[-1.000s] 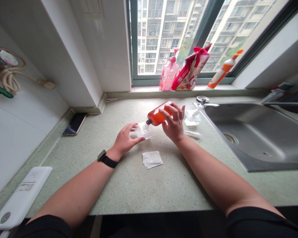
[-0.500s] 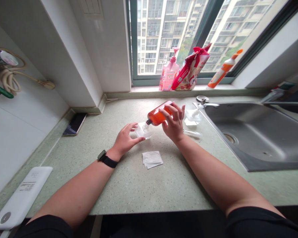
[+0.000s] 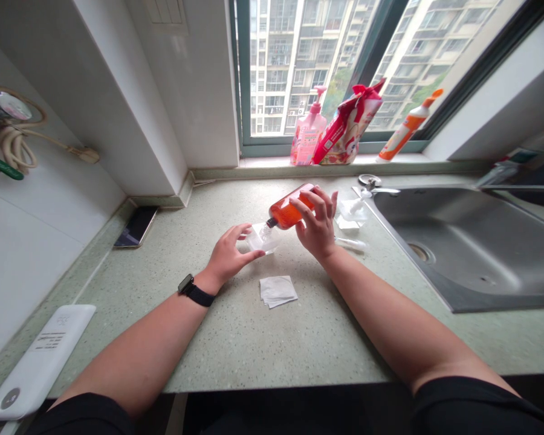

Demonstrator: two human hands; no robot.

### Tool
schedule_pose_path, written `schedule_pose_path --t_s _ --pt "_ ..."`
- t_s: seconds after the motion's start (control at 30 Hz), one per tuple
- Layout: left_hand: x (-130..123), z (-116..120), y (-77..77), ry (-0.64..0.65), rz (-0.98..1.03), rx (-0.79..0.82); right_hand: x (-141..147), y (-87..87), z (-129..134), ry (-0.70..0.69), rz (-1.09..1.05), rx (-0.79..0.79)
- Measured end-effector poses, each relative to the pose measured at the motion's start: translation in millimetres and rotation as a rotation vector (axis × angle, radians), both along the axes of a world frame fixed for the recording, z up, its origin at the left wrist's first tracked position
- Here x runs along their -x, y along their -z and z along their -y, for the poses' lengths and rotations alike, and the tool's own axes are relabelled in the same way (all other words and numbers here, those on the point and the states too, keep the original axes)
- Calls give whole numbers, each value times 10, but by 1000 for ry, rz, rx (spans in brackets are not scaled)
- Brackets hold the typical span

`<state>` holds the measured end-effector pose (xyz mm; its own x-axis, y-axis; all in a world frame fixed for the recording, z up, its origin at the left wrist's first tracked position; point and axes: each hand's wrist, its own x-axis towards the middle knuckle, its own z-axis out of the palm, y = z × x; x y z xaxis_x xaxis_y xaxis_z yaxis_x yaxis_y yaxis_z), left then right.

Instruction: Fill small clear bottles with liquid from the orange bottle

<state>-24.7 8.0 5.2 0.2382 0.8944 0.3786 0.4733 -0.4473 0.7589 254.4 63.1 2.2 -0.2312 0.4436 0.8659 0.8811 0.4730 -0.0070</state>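
Observation:
My left hand (image 3: 230,254), with a black watch on its wrist, grips a small clear container (image 3: 262,240) by its sides on the counter. In my right hand (image 3: 318,222) is a bottle of orange-red liquid (image 3: 286,211), tilted with its dark neck down to the left, over the container. Whether liquid is flowing is too small to tell. A small stack of white wipes (image 3: 278,291) lies nearer me. Just right of my right hand are a clear pouch-like item (image 3: 352,209), a white pad (image 3: 348,225) and a white tube (image 3: 352,244).
The sink (image 3: 480,254) is at the right. A phone (image 3: 136,227) lies at the back left, a white device (image 3: 40,362) at the front left. On the window sill stand a pink pump bottle (image 3: 308,138), a red bag (image 3: 349,130) and an orange-white bottle (image 3: 405,133).

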Motion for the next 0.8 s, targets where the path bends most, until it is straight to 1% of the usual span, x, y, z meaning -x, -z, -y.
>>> schedule_pose_path --t_s 0.17,0.3,0.47,0.8 --pt "0 -2 5 3 3 -2 5 -14 8 35 17 9" --pt "0 -3 9 2 8 -11 1 -20 10 14 12 -7" --pt "4 -9 15 12 10 -14 -11 -23 13 17 17 25" --pt "-6 -9 19 6 3 -22 -10 -44 35 5 35 -48"
